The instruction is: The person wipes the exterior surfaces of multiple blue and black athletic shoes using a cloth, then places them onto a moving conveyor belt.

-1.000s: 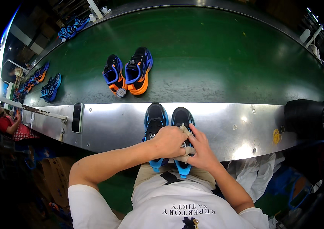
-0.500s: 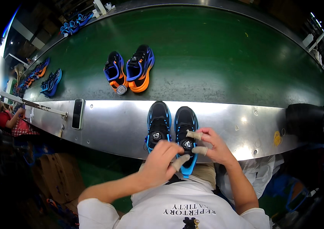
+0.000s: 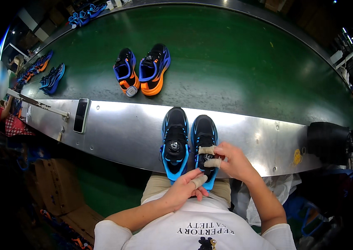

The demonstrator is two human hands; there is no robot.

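Pair of black-and-blue shoes sits side by side on the steel ledge [image 3: 114, 125], heels hanging over the near edge, toes pointing far toward the green belt [image 3: 234, 62].

Change over the last second: both hands were stacked together on the heels of the pair; now they've split. Right hand [image 3: 230, 160] is on the right shoe [image 3: 204, 143], taped fingers [image 3: 207, 150] pinched around the tongue/dial area. Looks clamped on that part, though exactly what it grips is too small to tell. Left hand [image 3: 182, 189] has pulled back toward the body, loosely curled at the heel of the same shoe, touching or just beside it; can't tell if it holds anything. Left shoe [image 3: 174, 143] is hands-free, its round dial showing.

My read: work has moved from handling the pair as a whole to a fine adjustment on the right shoe only.

Elsewhere: black-and-orange pair [image 3: 143, 68] on the belt, far and left. More blue shoes [image 3: 51, 77] far left. Phone [image 3: 80, 114] flat on the ledge, left. Black bag [image 3: 328, 141] at the right end.
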